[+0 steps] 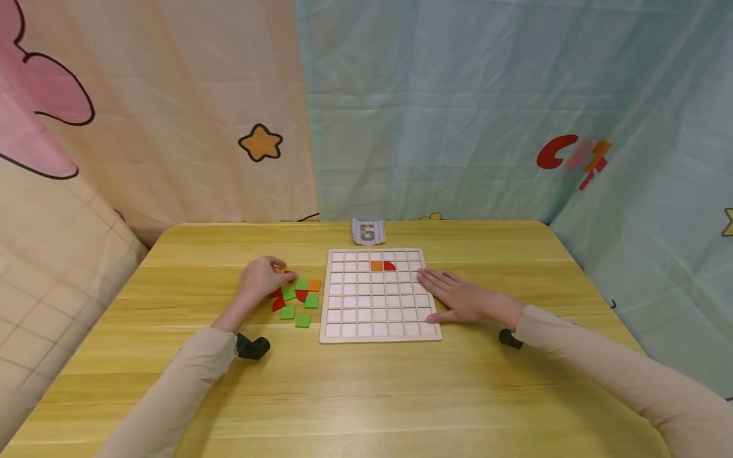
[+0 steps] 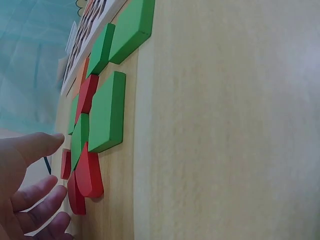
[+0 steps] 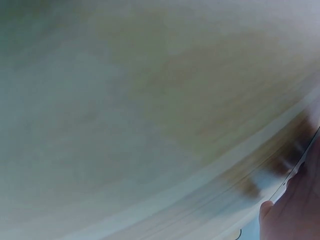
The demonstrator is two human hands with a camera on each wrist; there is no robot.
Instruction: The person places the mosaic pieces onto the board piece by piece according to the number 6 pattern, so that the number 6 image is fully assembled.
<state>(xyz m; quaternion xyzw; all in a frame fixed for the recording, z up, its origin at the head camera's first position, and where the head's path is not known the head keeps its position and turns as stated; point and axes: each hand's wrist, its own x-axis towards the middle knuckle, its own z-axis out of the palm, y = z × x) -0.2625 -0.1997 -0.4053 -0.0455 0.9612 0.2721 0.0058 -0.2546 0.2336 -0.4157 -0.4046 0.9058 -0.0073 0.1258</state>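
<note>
A white square grid board (image 1: pixel 380 340) with a pale wooden frame lies on the table. In its second row sit an orange square tile (image 1: pixel 376 266) and a red quarter-circle tile (image 1: pixel 389 266). My left hand (image 1: pixel 260 278) is over the loose pieces left of the board, thumb and fingers apart. Between them, in the left wrist view, a small red piece (image 2: pixel 66 164) shows; no grip on it is visible. Green square tiles (image 2: pixel 107 112) and red rounded tiles (image 2: pixel 90 172) lie close by. My right hand (image 1: pixel 460 299) rests with straight fingers on the board's right edge.
Behind the board lies a small printed card (image 1: pixel 368 232) with a coloured pattern on a grid. An orange tile (image 1: pixel 314 285) is beside the board's left edge. Curtains (image 1: pixel 458 114) hang behind the wooden table (image 1: pixel 366 401).
</note>
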